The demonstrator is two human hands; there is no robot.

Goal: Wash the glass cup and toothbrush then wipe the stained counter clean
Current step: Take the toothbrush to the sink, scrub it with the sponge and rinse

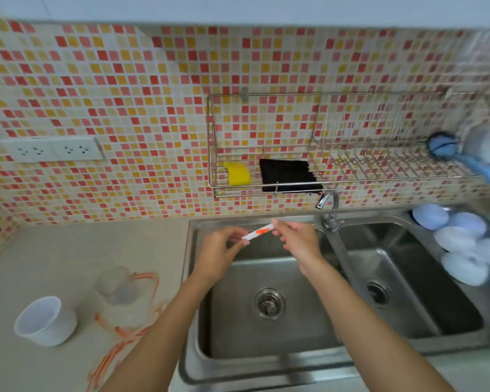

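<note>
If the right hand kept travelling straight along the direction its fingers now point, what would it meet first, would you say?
The right hand points up-left, gripping the toothbrush over the left sink basin. Going on, it would probably meet the basin's back rim, then the tiled wall below the wire rack; depth is unclear.

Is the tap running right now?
Off, as far as I can see: no stream falls from the tap into the sink, though the picture is blurry.

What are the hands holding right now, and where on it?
The toothbrush, over the left sink basin: left hand pinches its lower end, right hand pinches its upper end.
</note>
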